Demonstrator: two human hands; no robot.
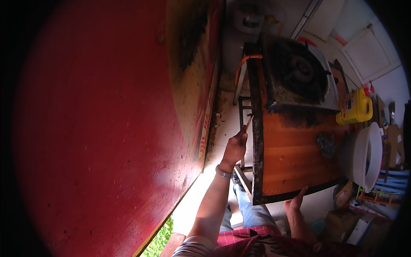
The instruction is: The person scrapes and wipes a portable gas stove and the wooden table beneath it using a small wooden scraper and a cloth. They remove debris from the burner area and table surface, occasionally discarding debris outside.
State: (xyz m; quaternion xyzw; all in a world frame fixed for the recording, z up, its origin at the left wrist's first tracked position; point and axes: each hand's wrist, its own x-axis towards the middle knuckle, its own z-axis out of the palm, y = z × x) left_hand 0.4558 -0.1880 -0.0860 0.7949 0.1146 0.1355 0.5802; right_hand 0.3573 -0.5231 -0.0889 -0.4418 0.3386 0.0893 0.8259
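My left hand [236, 146], with a band at the wrist, grips a thin pale tool [249, 123], perhaps a scraper. The tool's tip meets the blackened left edge of a wooden table [289, 160], where a dark crumb clings. My right hand [294, 203] holds the table's near edge, its thumb over the dark rim and its fingers partly hidden below. The tabletop is orange-brown with scorched patches near a greasy gas stove [301, 69]. A grey tangle of steel wool [327, 145] lies on the boards.
A white plastic basin [356, 157] and a yellow jug [353, 107] stand along the table's right side. An orange hose [241, 66] runs by the stove. To the left is a large red door panel [106, 128]. A gas cylinder [249, 19] stands behind.
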